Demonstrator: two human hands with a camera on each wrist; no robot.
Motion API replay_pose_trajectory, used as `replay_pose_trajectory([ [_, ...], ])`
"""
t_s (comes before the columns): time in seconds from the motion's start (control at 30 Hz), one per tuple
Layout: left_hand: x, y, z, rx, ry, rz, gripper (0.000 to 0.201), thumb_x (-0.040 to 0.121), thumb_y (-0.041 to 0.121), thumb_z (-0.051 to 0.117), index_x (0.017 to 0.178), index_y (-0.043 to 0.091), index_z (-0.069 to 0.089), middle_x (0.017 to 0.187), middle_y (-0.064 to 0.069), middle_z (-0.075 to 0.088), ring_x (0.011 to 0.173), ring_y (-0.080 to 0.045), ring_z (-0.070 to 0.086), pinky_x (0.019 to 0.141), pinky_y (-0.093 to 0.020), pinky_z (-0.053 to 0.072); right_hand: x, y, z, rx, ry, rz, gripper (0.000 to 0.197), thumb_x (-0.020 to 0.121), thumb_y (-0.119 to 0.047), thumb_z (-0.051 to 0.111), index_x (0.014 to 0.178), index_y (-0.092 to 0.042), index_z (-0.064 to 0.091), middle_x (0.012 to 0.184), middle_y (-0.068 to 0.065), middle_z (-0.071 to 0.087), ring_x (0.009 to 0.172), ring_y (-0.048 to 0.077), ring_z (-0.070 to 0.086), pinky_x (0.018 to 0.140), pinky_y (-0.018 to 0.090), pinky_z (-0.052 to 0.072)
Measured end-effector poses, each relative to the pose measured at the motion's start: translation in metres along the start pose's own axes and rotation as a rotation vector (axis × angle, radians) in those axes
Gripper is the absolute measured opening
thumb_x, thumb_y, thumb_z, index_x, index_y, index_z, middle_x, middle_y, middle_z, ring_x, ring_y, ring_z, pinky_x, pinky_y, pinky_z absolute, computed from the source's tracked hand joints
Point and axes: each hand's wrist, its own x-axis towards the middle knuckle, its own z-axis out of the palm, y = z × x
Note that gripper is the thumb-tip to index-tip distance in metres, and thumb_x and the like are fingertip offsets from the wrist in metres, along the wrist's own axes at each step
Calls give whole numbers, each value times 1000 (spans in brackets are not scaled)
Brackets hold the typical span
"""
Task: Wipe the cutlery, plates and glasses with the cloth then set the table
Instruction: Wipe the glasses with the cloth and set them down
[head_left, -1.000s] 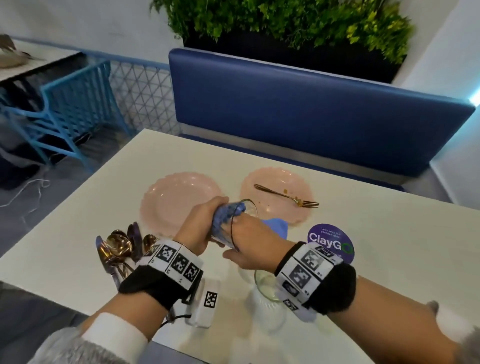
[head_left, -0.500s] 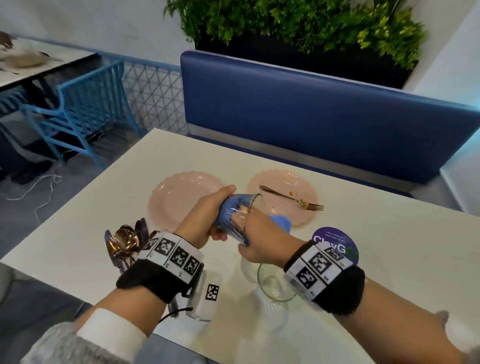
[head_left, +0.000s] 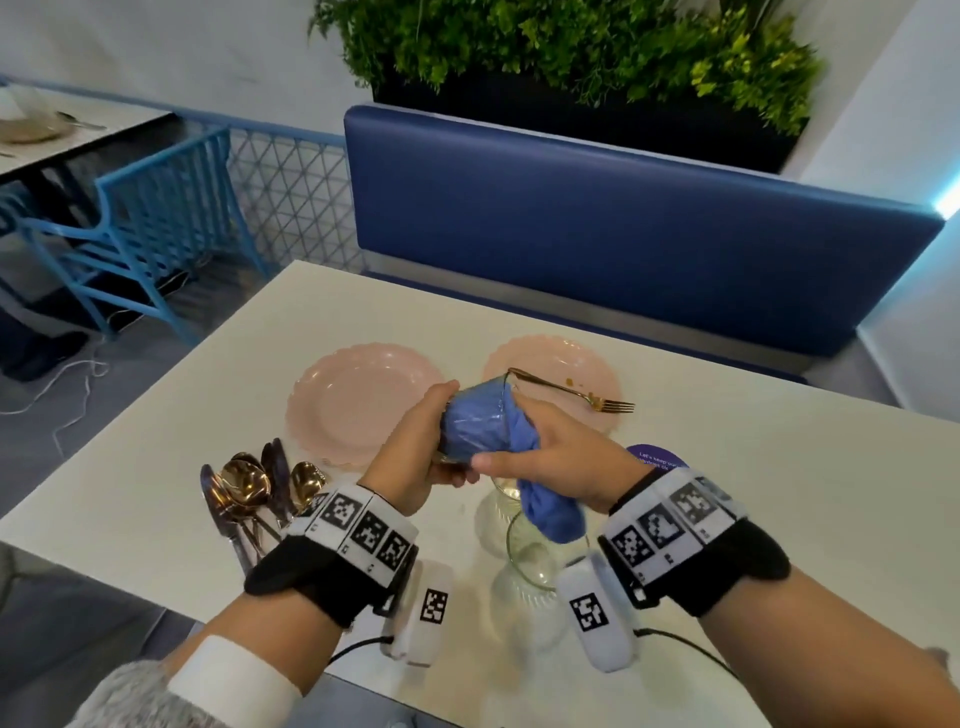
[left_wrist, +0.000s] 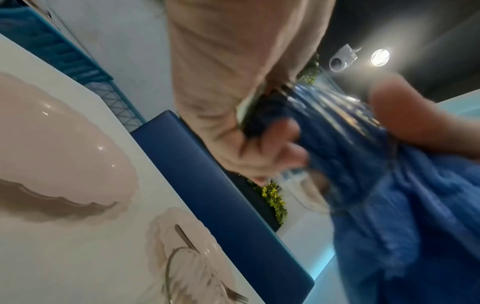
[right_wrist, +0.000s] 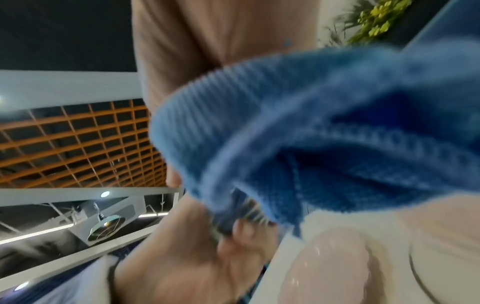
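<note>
My left hand (head_left: 421, 441) grips a clear glass (head_left: 475, 421) lying on its side above the table, its mouth toward the right. A blue cloth (head_left: 545, 506) is stuffed inside the glass and trails out below my right hand (head_left: 550, 457), which holds it at the rim. The left wrist view shows the glass (left_wrist: 335, 115) with the cloth (left_wrist: 405, 205) bunched in it, blurred. The right wrist view is filled by the cloth (right_wrist: 311, 131). Two pink plates (head_left: 358, 402) (head_left: 582, 364) sit behind my hands; a gold fork (head_left: 571, 391) lies on the right one.
Gold spoons and knives (head_left: 249, 493) are piled at the table's left front. Two more clear glasses (head_left: 530, 561) stand under my right hand. A purple round sticker (head_left: 652, 457) lies to the right. A blue bench (head_left: 623, 234) backs the table; a blue chair (head_left: 135, 223) stands left.
The glass has tilted and turned in my left hand, and more of the cloth now hangs out under my right hand. Both hands have stayed over the same spot.
</note>
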Motion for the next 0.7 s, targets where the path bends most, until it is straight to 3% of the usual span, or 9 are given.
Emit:
replay_pose_trajectory([
  [0.07,-11,8,-1,-43,-214,-56,46,93,44,33,92,13,66,71,-8,67,55,-21,60,51,-23,46,-4,-9,-20,13,-13,-5,27,85,-6,66,109,3,57,91,6,69,72,-1,67,71,17,56],
  [0.2,-22,21,11,-172,-492,-8,38,75,52,63,98,23,71,90,-6,69,76,-19,67,66,-35,55,-5,-20,-25,194,55,-70,21,80,-6,69,99,0,64,80,10,66,67,10,66,63,20,54],
  [0.3,-27,30,34,-217,-356,90,30,77,47,62,90,21,71,83,-3,69,74,-17,64,65,-32,48,3,-22,-10,209,434,-190,8,83,-9,69,86,-5,64,70,4,64,61,10,63,59,22,54],
  [0.37,-23,28,43,-303,-140,199,41,84,45,58,106,11,65,95,-10,70,82,-22,67,66,-32,53,9,-16,0,15,650,-286,14,88,-25,63,96,-15,58,85,1,64,78,13,62,71,26,53],
  [0.43,-20,22,52,-354,100,383,61,78,43,68,119,2,50,108,-23,63,89,-29,66,70,-37,56,10,-10,16,-29,712,-351,30,91,-35,48,114,-16,49,105,8,57,95,17,56,83,25,48],
  [0.5,-24,17,59,-284,300,558,62,64,44,73,107,11,44,96,-20,58,78,-27,60,68,-41,52,6,-8,28,79,684,-360,27,93,-41,41,113,-24,48,107,12,57,94,14,56,82,24,48],
  [0.57,-32,11,65,-184,369,727,53,60,41,74,97,25,40,90,-11,54,76,-23,56,72,-37,50,0,-12,25,253,573,-246,32,94,-53,36,111,-30,53,106,5,65,95,13,63,86,27,52],
  [0.63,-36,2,67,-99,371,885,54,59,33,76,97,30,38,92,-3,54,82,-18,58,79,-30,49,-5,-11,15,499,385,-88,60,91,-65,27,118,-23,60,113,9,69,105,22,66,97,37,51],
  [0.7,-37,-8,67,15,338,1026,60,58,27,79,101,31,38,99,-2,53,90,-20,59,84,-31,48,-13,-11,12,747,246,56,58,95,-57,30,115,-12,61,116,13,63,109,27,60,104,39,42],
])
